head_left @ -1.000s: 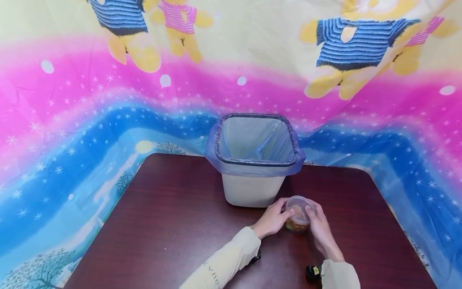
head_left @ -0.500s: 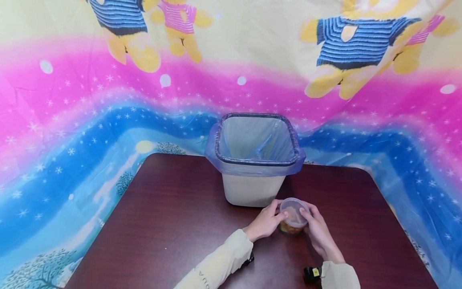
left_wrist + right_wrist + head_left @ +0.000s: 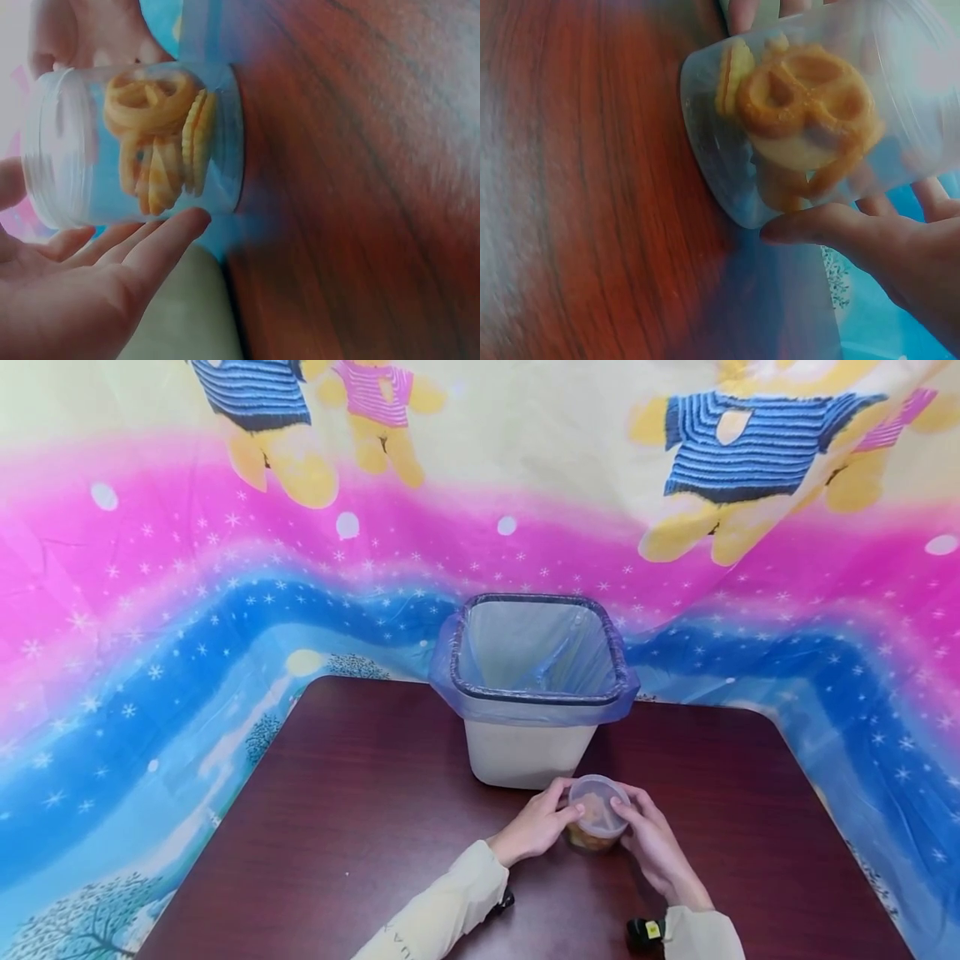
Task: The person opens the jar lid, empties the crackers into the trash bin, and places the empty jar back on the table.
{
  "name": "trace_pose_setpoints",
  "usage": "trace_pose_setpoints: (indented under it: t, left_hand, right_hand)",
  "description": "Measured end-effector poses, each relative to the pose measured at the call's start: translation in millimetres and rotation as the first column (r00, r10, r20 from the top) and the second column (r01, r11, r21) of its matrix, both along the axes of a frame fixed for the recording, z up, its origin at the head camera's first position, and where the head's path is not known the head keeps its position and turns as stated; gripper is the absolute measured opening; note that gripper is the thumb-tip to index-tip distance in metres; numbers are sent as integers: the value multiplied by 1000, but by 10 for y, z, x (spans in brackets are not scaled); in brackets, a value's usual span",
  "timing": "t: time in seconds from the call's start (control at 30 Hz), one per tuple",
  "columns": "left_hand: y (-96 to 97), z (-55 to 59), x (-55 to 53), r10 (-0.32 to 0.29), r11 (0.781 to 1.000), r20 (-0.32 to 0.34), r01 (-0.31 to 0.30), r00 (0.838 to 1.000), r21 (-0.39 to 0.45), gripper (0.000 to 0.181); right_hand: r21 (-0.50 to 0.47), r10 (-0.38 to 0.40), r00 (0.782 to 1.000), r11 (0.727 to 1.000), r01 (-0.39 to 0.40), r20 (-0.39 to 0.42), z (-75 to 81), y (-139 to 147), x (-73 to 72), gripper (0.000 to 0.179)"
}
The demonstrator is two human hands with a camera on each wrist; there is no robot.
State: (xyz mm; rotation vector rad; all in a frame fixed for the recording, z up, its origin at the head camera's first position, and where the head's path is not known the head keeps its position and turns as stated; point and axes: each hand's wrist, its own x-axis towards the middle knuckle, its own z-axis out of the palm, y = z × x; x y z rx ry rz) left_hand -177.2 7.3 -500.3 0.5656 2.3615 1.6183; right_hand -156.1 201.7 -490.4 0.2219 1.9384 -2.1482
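A clear plastic jar with a translucent screw lid stands low over the table, just in front of the bin. Pretzel-shaped cookies and ridged sandwich crackers lie inside it. My left hand grips the jar from the left, its thumb at the lid's edge. From the opposite side my right hand holds it, thumb likewise on the lid. In the left wrist view the left fingers run along the jar's side. The jar's base is close to the tabletop.
A white bin lined with a blue plastic bag stands at the back middle of the dark wood table. A printed cloth with bears and snowflakes hangs behind and around the table. Black wrist cameras sit at both cuffs.
Both hands have moved a little to the left and nearer with the jar between them. Their grip on it looks the same. The bin has stayed put.
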Motion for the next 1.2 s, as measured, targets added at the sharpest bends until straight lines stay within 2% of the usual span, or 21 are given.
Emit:
trace_pose_setpoints:
  t: [0.27,0.57,0.67,0.87,1.03,1.2]
  left_hand:
    - [-189,15,-18,-16,1000,23,15,1000,12,42]
    - [-337,6,5,-105,984,125,84,987,159,45]
    - [-390,-17,39,-104,977,159,71,982,201,46]
    - [-474,-46,88,-91,967,185,43,978,251,44]
    - [-525,-50,100,-97,966,184,47,978,255,45]
    - [-590,-67,129,-63,975,178,22,982,223,47]
  right_hand:
    - [-36,28,999,999,-29,-27,-27,-106,20,35]
    - [-45,30,999,999,-30,-15,-66,-198,24,42]
    - [-45,36,999,998,-36,-4,-78,-251,26,43]
    - [-29,47,999,998,-47,8,-80,-348,26,48]
    - [-38,48,999,998,-48,5,-85,-384,20,47]
    - [-41,67,998,997,-67,1,-97,-438,19,48]
